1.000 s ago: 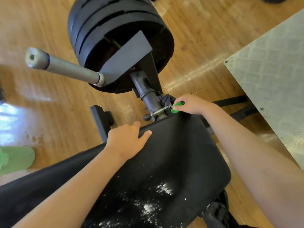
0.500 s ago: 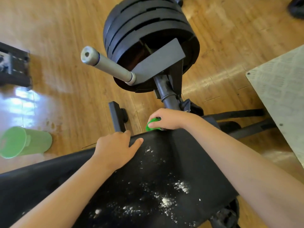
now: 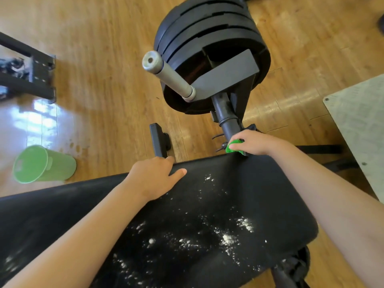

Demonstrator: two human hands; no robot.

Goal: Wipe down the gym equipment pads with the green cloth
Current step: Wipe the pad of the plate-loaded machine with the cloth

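Our left hand [image 3: 153, 175] lies flat on the black pad [image 3: 239, 200], fingers spread near its far edge, holding nothing. Our right hand [image 3: 254, 142] reaches to the pad's far edge, its grip closed around the bunched green cloth [image 3: 233, 147], right beside the dark metal post [image 3: 228, 123]. White powder [image 3: 226, 239] dots the near part of the pad, where there is open room. The pad's long side runs left to right. A green cup [image 3: 41, 165] lies on the wood floor [image 3: 104, 90].
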